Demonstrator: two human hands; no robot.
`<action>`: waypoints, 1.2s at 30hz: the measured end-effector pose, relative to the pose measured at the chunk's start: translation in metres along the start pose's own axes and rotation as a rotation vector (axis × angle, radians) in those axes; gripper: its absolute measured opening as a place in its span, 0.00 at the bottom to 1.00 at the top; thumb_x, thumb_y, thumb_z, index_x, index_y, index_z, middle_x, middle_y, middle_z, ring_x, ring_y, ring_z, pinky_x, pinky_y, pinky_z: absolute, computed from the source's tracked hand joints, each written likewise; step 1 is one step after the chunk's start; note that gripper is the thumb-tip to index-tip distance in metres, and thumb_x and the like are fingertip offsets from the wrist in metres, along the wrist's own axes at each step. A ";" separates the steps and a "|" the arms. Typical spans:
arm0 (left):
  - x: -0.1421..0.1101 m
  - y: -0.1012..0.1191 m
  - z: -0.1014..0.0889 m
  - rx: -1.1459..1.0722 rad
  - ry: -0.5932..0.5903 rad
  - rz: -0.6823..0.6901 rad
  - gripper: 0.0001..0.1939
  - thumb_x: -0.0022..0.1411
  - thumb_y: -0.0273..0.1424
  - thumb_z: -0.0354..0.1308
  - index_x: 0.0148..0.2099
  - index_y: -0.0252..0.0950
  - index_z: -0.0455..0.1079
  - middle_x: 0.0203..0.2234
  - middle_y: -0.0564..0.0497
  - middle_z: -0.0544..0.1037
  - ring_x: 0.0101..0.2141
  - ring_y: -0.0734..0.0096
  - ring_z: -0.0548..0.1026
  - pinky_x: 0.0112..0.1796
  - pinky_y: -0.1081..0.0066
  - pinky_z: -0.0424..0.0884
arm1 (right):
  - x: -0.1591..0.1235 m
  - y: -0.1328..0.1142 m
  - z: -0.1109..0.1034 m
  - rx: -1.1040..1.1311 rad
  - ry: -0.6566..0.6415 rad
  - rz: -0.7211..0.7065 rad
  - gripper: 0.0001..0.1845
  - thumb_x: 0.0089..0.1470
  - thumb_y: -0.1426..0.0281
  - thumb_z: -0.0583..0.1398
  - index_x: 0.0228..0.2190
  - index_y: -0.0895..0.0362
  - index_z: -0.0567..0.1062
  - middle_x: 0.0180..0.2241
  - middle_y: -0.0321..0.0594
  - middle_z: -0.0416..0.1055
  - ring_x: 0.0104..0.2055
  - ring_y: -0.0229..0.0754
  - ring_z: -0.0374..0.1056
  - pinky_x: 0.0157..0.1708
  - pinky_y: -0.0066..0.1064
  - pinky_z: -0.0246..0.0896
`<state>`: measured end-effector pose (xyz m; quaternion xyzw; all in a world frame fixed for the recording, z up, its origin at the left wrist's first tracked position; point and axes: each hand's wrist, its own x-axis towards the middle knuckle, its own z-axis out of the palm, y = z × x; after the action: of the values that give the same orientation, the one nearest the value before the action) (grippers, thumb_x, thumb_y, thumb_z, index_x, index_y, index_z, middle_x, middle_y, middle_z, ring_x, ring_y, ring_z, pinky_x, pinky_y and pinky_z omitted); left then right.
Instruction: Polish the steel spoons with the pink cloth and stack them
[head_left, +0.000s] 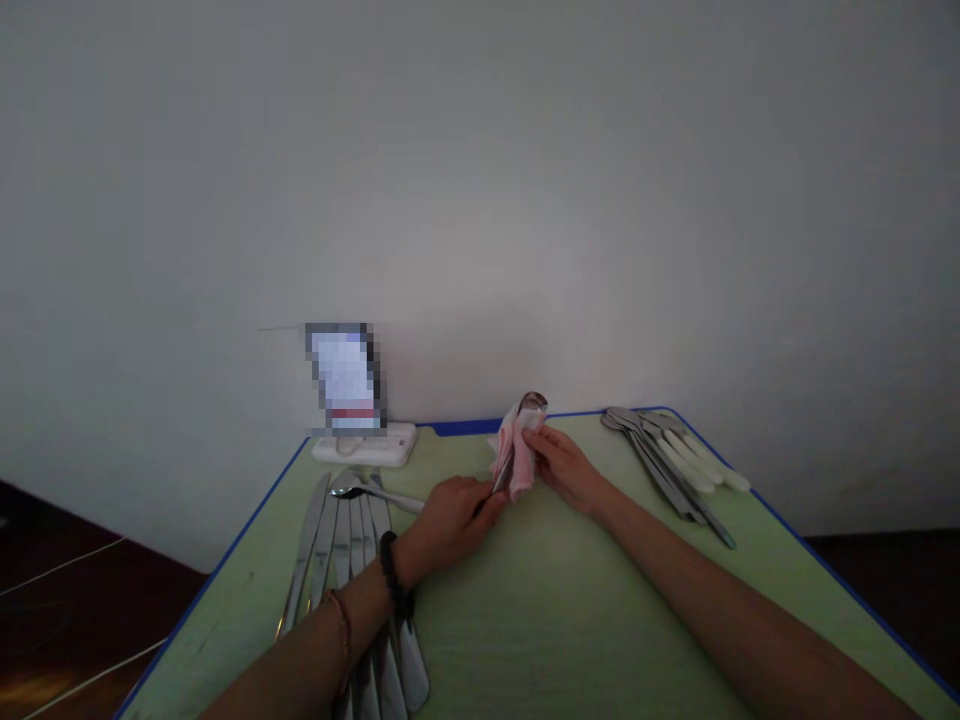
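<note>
Between my hands, above the table's middle, is a metal spoon (pixel 534 400) with its bowl end up and tilted. My left hand (pixel 457 515) is closed around the lower part of its handle. A pink and white cloth (pixel 517 455) wraps the upper part, pinched by the fingers of my right hand (pixel 566 465). Another spoon (pixel 347 487) points left from behind my left hand; whether the hand touches its handle is hidden. Below my left forearm, several table knives (pixel 341 550) lie side by side, partly covered by the arm.
At the right back lie several metal spoons (pixel 660 470) and several white-handled utensils (pixel 686 455). A phone with a blurred screen (pixel 345 375) stands at the back left beside a white power bank (pixel 397 443). The green table (pixel 570 620) has a blue edge and meets a plain wall (pixel 480 200).
</note>
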<state>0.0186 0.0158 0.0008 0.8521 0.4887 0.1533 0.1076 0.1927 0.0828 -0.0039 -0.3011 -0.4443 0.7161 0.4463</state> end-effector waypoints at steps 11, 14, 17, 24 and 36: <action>0.000 -0.002 0.003 -0.026 -0.042 -0.002 0.21 0.69 0.37 0.40 0.28 0.35 0.66 0.23 0.51 0.72 0.26 0.70 0.69 0.30 0.71 0.58 | 0.004 0.005 -0.004 0.019 0.010 -0.013 0.18 0.39 0.58 0.68 0.31 0.57 0.77 0.32 0.37 0.76 0.34 0.39 0.68 0.40 0.31 0.61; 0.000 -0.002 0.003 -0.047 -0.046 -0.005 0.20 0.68 0.37 0.40 0.29 0.36 0.66 0.23 0.51 0.72 0.27 0.69 0.69 0.31 0.71 0.58 | 0.003 0.006 -0.004 0.009 0.008 -0.018 0.18 0.40 0.58 0.67 0.31 0.57 0.77 0.32 0.37 0.75 0.35 0.39 0.68 0.42 0.32 0.61; -0.001 -0.002 0.004 -0.095 -0.053 -0.037 0.20 0.68 0.39 0.40 0.29 0.36 0.65 0.23 0.50 0.71 0.27 0.68 0.69 0.31 0.71 0.58 | 0.003 0.006 -0.003 0.017 0.019 -0.024 0.20 0.40 0.56 0.67 0.31 0.58 0.77 0.31 0.37 0.75 0.35 0.39 0.68 0.41 0.32 0.61; -0.001 0.000 0.000 -0.209 -0.038 -0.096 0.20 0.68 0.39 0.37 0.29 0.37 0.62 0.25 0.50 0.72 0.28 0.67 0.69 0.32 0.71 0.60 | 0.006 0.006 -0.006 0.160 0.104 -0.068 0.19 0.43 0.55 0.65 0.30 0.58 0.75 0.26 0.36 0.74 0.32 0.37 0.69 0.39 0.31 0.62; -0.001 -0.004 0.004 -0.220 -0.050 -0.106 0.20 0.68 0.39 0.37 0.31 0.37 0.65 0.26 0.50 0.73 0.30 0.66 0.71 0.34 0.70 0.61 | 0.002 0.005 0.001 0.201 0.179 -0.069 0.14 0.41 0.62 0.67 0.29 0.59 0.76 0.27 0.35 0.74 0.31 0.36 0.68 0.41 0.31 0.63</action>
<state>0.0163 0.0168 -0.0043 0.8119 0.5103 0.1786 0.2204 0.1891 0.0829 -0.0079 -0.3020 -0.3390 0.7116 0.5362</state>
